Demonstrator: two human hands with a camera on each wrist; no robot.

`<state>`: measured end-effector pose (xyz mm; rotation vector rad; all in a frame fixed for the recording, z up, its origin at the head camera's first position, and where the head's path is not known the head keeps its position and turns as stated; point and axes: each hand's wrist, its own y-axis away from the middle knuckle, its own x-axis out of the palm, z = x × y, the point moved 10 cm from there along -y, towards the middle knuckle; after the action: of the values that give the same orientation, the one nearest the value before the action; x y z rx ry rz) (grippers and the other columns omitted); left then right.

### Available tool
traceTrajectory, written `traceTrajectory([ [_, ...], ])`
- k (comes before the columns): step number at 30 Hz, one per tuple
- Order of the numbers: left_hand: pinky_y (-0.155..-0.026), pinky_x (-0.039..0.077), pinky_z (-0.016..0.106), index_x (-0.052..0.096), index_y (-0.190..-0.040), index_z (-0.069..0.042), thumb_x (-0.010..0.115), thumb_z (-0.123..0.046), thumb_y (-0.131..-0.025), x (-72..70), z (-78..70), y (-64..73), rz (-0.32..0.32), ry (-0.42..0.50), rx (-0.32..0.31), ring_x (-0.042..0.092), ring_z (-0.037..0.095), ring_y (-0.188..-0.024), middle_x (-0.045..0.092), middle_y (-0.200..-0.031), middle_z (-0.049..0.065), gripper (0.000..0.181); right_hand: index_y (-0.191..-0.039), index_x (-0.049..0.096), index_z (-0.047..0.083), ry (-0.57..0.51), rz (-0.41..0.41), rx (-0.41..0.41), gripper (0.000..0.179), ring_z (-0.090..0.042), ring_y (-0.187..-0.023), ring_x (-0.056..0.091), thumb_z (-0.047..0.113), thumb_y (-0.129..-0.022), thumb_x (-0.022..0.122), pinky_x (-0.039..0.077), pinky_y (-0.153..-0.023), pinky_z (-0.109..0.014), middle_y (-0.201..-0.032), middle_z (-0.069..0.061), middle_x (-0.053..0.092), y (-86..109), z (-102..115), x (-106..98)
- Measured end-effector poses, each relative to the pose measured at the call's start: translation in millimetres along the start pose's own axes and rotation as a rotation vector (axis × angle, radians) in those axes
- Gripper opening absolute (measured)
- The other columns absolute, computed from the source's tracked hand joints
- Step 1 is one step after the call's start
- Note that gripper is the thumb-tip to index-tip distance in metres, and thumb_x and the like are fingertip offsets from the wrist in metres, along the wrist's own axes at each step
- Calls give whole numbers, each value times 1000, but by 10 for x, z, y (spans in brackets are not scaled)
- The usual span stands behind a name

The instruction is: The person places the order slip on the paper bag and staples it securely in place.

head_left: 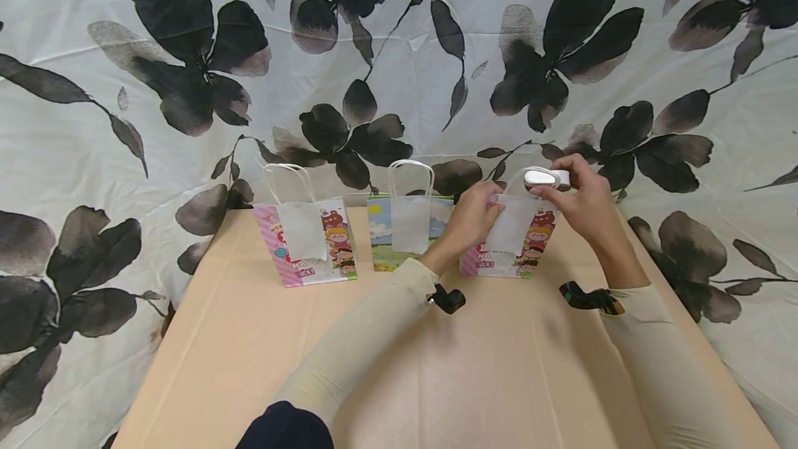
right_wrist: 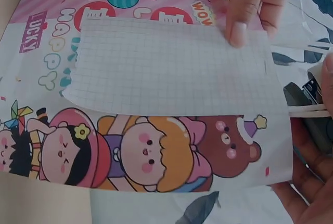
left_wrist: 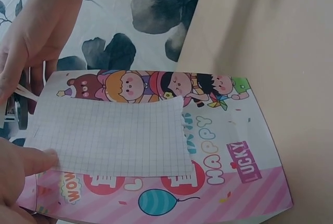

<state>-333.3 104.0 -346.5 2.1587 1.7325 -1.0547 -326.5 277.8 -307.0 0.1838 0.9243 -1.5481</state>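
Observation:
At the right, a pink and white paper gift bag (head_left: 539,241) with cartoon figures stands with a sheet of squared paper (left_wrist: 119,135) against its front. My left hand (head_left: 470,217) pinches the sheet and the bag's top edge, its thumb (right_wrist: 239,31) on the sheet. In my right hand (head_left: 589,206) is a small white stapler (head_left: 541,177), held just above the bag's rim by the white handle. A thin staple-like line (right_wrist: 265,68) shows near the sheet's top edge. The stapler's dark underside (left_wrist: 22,110) is partly hidden by the fingers.
Another pink gift bag (head_left: 339,241) stands at the left, and a bag with a sky-and-meadow print (head_left: 380,234) in the middle, both with white sheets and handles. They stand toward the far edge of the beige table (head_left: 436,366). A flower-patterned cloth (head_left: 430,68) hangs behind.

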Motion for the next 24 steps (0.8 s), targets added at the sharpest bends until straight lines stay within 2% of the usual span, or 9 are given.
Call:
traceTrajectory([
  [2,-90,50,21,68,-119,-6,66,-12,-100,11,-7,-11,3,2,5,60,12,-103,66,-118,5,20,-124,52,4,18,0,15,48,-23,-97,57,21,-89,80,44,-75,-6,-119,-17,63,12,-28,-32],
  [6,-89,50,22,68,-116,-5,66,-12,-100,10,-17,-14,-5,-2,10,60,13,-102,67,-116,6,18,-126,52,3,43,-12,50,50,-11,-99,57,25,-90,79,43,-86,-11,-118,-14,65,49,-90,-122],
  [10,-87,51,23,68,-115,-5,66,-12,-99,9,-2,-7,-12,-6,0,59,14,-99,65,-112,7,17,-129,51,2,18,-29,69,48,-5,-95,55,22,-92,76,44,-86,-8,-115,-5,61,116,-175,-239],
  [15,-86,51,23,67,-116,-5,65,-12,-100,31,21,-11,-3,-6,-9,58,14,-98,63,-111,6,18,-130,47,-1,-89,-16,67,45,-7,-97,56,7,-93,72,46,-83,-4,-115,7,53,229,-320,-342],
  [20,-86,51,24,66,-117,-5,65,-13,-100,28,29,-18,-9,-12,-8,58,14,-98,63,-110,6,19,-127,50,2,-222,-12,83,39,-6,-96,60,-4,-93,68,51,-82,-9,-117,4,52,372,-484,-436],
  [24,-89,52,26,66,-119,-6,65,-14,-100,29,33,-16,-10,-20,-14,59,15,-100,63,-112,6,21,-128,54,1,-266,34,100,35,-4,-95,64,-5,-95,66,51,-84,-10,-118,1,53,502,-579,-479],
])
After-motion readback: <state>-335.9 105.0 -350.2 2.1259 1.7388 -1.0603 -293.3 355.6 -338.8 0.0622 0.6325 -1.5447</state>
